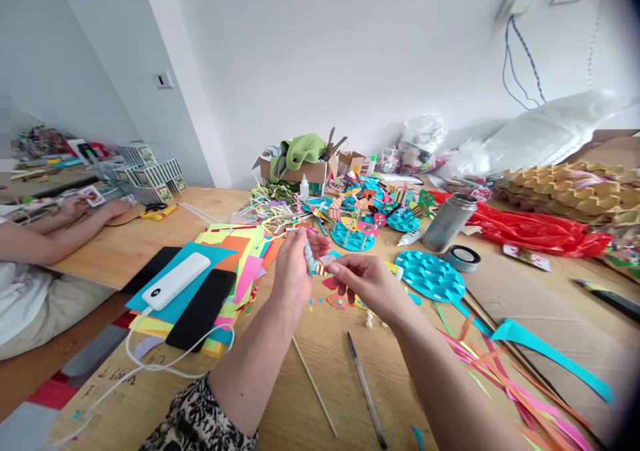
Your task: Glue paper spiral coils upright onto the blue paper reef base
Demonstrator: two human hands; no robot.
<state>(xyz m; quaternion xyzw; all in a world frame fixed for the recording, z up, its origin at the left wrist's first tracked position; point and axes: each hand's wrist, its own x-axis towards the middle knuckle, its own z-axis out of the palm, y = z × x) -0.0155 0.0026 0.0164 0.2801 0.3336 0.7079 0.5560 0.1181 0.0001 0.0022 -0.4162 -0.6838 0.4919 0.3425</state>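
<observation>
My left hand [293, 268] is raised over the wooden table [330, 371], fingers pinched on a light blue rolled paper strip [310, 258]. My right hand [363, 279] is just to its right, fingertips pinched on the same strip and on a small colourful paper piece [325, 264]. Both hands are closed and almost touch. Below them lie small paper scraps [340, 301] and a thin wooden stick [315, 386].
A stack of coloured paper [240, 258] with a white power bank [176, 280] and a black phone [203, 310] lies left. A pen [367, 390], a teal tray [431, 276], a metal flask [449, 222], tape roll [462, 258] and paper strips [505, 378] lie right. Another person's arms [65, 228] rest at far left.
</observation>
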